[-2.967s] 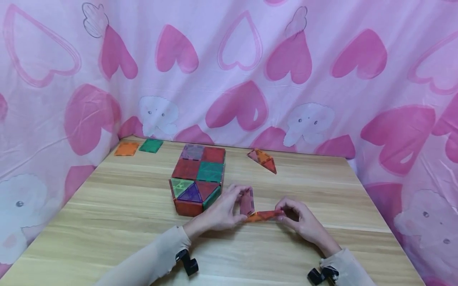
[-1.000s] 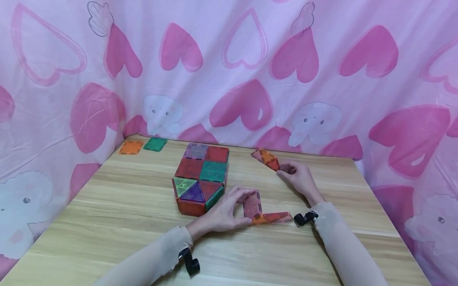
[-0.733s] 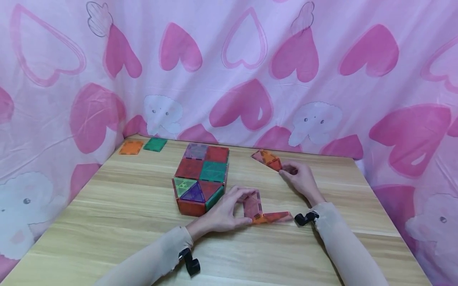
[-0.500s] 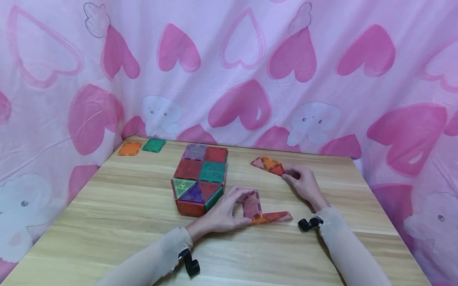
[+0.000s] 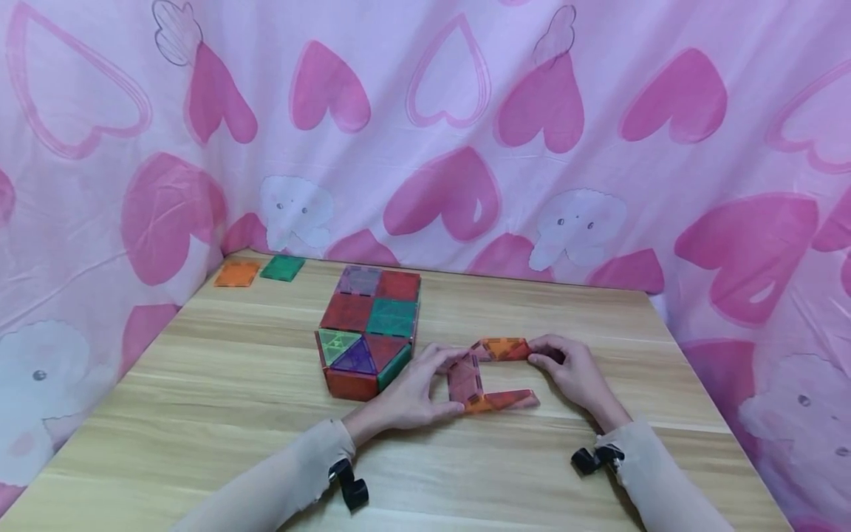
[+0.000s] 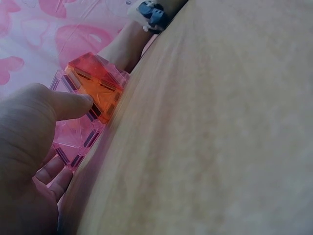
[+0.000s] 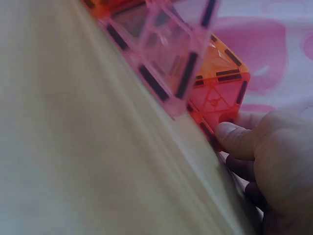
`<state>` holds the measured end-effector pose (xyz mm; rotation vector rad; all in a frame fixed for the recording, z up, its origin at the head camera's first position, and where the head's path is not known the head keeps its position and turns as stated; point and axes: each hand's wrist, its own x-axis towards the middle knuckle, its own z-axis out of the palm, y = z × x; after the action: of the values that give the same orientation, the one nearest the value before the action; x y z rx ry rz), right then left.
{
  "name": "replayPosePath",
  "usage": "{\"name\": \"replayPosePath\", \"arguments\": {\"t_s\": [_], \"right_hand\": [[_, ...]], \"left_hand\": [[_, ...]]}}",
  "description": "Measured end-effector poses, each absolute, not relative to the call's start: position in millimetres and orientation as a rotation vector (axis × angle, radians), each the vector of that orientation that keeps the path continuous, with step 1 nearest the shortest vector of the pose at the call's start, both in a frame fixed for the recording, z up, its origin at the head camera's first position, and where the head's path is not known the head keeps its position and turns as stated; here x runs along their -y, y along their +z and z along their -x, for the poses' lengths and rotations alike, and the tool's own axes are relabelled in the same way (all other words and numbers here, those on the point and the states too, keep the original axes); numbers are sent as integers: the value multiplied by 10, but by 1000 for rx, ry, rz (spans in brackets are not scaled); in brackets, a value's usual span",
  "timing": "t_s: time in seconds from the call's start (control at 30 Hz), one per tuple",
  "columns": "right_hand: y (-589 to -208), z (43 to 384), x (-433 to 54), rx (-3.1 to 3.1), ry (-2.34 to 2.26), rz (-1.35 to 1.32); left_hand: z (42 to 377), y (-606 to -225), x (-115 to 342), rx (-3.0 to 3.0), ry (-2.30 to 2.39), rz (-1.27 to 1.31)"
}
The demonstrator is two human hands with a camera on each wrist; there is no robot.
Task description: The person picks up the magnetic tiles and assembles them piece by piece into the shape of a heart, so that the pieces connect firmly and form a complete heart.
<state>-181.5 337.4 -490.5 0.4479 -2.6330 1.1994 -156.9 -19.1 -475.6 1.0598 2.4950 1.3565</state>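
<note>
My left hand (image 5: 412, 391) grips a pink square magnetic tile (image 5: 465, 378) between thumb and fingers. From its near edge runs a strip of joined orange, red and pink triangle tiles (image 5: 501, 400), standing on edge. In the left wrist view my thumb presses by the orange triangle (image 6: 100, 98). My right hand (image 5: 572, 369) pinches the red triangle (image 7: 217, 100) at the end of a second strip with an orange tile (image 5: 503, 349). This strip stands on edge at the pink square's far side, its pink end by my left fingertips; whether they touch is unclear.
Left of my left hand stands a box-like build (image 5: 349, 314) of coloured tiles with a pointed front. An orange square tile (image 5: 237, 274) and a green one (image 5: 283, 268) lie at the table's back left corner. A pink heart-print curtain (image 5: 439, 192) hangs behind.
My right hand left the near strip, took the far strip lying at the back right, and brought it toward me, stood up beside the pink square. My left hand kept its hold.
</note>
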Motion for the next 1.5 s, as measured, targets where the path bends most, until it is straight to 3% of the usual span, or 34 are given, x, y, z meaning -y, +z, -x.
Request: {"name": "replayPosePath", "arguments": {"t_s": [0.57,0.8,1.0,1.23,1.5], "right_hand": [[-4881,1591,-3280,2667,1293,-481],[-4910,1606,-3291,2667,1308,-508],[-4904,1605,-3299,2674,1286,-500],[-4884,1575,-3307,2681,1303,-472],[-4882,1592,-3306,2695,1291,-473]], "left_hand": [[1510,-4668,142,-2522,1351,-1149],[1389,-3979,207,-2556,1495,-1423],[1520,-3330,705,-2682,1798,-1620],[2032,-3182,1567,-2918,2136,-1259],[2556,-3856,2351,-3178,1830,-508]]}}
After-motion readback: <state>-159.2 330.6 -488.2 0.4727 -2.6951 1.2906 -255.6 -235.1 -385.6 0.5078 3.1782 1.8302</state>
